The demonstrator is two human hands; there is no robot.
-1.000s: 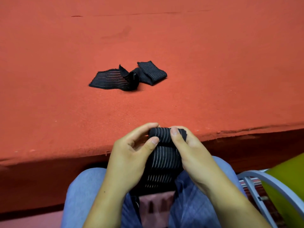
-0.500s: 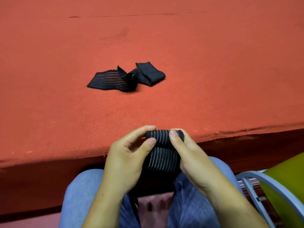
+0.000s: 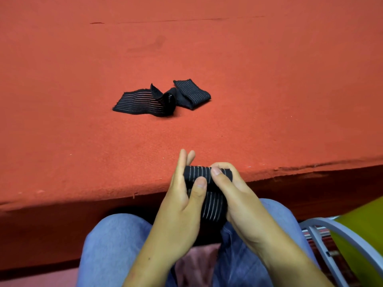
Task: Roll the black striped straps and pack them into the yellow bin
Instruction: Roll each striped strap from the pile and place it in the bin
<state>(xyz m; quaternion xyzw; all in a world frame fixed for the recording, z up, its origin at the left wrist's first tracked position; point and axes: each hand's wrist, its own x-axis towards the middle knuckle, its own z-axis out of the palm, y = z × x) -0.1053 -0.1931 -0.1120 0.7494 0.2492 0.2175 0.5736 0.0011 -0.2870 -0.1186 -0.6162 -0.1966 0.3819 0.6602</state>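
Rolling a black striped strap (image 3: 199, 172) just at the near edge of the bench (image 3: 269, 100), above the lap. Differs from a second ago mainly in the left hand (image 3: 180, 204): shows its fingers straight now, laid flat along the left end of the roll, with only the thumb pressing on the front, in place of the earlier curl over the top. Keeps the right hand (image 3: 238, 199) wrapped round the right end, thumb on top, carrying the hold meanwhile. Reads as a fresh grip between turns, not a let-go. Leaves a tail of strap hanging down between the knees, so not rolled through yet. Finds the second strap (image 3: 145, 100) loose and crumpled farther out on the bench, well apart, lying as before. Shows the yellow bin (image 3: 364, 228) only as a corner at the lower right, behind a grey chair arm (image 3: 331, 226); cannot tell its contents. Probably calls for more turns, then a drop to the right. Risks the roll springing loose with the left fingers off it.
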